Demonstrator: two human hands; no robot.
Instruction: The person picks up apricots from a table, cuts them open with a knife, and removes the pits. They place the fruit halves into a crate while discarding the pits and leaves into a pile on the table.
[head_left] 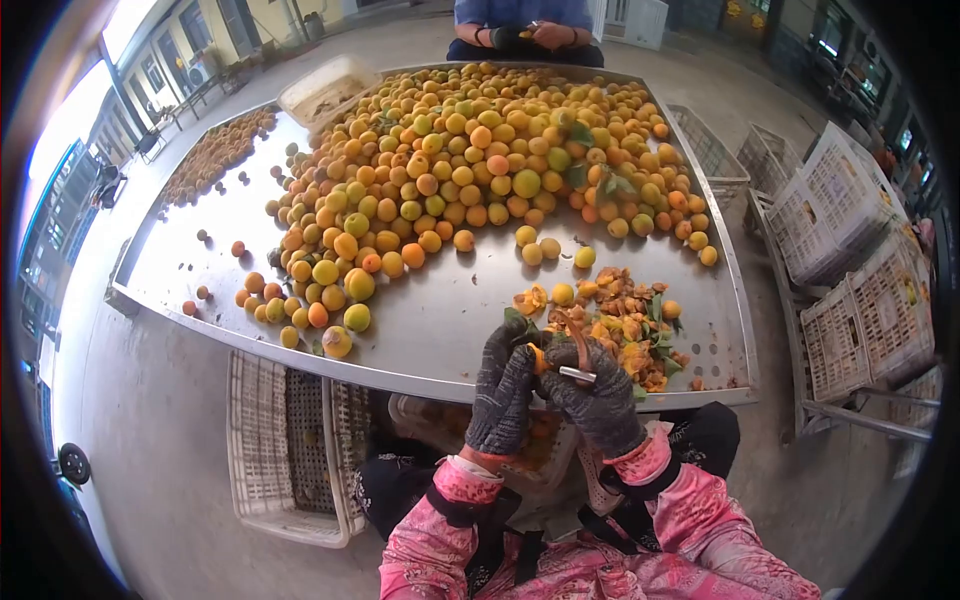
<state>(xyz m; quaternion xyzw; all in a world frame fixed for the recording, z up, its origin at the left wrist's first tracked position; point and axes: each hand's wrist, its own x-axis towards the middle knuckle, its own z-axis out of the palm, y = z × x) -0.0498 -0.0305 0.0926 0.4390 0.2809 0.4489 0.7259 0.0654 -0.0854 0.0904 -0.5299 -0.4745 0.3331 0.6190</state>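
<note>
Both my hands wear dark grey knit gloves and meet over the near edge of the metal table point(440, 300). My left hand point(502, 392) is closed with its fingertips around an orange apricot piece point(539, 358). Close beside it, my right hand point(600, 400) is closed on a small tool point(577, 374) with a short shiny metal part and a curved brown part; its full shape is hidden by the glove. Just beyond the hands lies a heap of split apricot flesh and leaves point(625, 330). Whole apricots point(460, 165) are piled across the table's middle.
A pale plastic tub point(328, 90) stands at the far left table edge, near small brown pits point(215, 155). An open crate point(240, 440) and a fruit-holding container point(545, 450) sit below the near edge. Stacked crates point(850, 320) stand right. Another person point(524, 30) works opposite.
</note>
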